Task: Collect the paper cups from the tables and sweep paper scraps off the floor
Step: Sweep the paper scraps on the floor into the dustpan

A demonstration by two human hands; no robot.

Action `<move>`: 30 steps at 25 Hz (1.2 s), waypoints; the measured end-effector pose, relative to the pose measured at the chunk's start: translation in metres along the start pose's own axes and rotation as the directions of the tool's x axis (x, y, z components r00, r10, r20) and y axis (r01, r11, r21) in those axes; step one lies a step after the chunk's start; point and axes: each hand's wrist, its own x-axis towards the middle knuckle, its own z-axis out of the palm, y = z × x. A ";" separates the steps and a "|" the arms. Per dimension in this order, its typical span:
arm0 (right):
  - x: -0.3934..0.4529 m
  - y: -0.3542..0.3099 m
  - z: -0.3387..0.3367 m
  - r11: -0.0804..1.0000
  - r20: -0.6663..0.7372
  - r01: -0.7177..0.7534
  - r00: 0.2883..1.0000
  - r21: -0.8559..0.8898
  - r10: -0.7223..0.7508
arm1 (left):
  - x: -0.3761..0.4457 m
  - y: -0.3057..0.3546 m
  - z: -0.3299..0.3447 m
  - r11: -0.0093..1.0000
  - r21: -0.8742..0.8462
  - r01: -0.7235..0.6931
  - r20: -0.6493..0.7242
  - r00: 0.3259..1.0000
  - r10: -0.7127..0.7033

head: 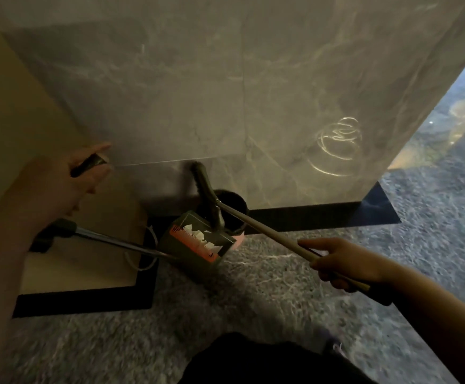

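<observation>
Several white paper scraps (202, 236) already lie in the dustpan (198, 242), which we hold tipped up just above the dark marbled floor (253, 314), its open mouth turned toward the black bin (231, 209) standing against the foot of the grey stone wall (253, 92). Our left hand (81, 173) is raised, its fingers (98, 177) curled round a dark grip; whether that grip belongs to the dustpan's long metal handle (115, 242) we cannot tell, since the forearm hides the join. We judge the pan is tilted this way so the scraps slide toward the bin rather than back onto the floor.

Our right hand (347, 261) is wrapped round the pale broom handle (267, 231), forefinger stretched along it for steering. The broom head (203, 184) is lifted over the bin's rim, bristles against the wall — placed, we think, to nudge scraps out of the pan and keep them from spilling.

No paper cups show here, so that half of the job cannot be judged. A beige cabinet base (87, 259) stands at the left, a white cord (142, 261) looping beside its corner.
</observation>
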 end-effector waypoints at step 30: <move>0.261 -0.069 -0.411 0.937 0.476 0.192 0.879 -0.293 -0.032 | 0.225 0.283 0.185 0.888 0.315 0.336 -0.147 0.941 -0.304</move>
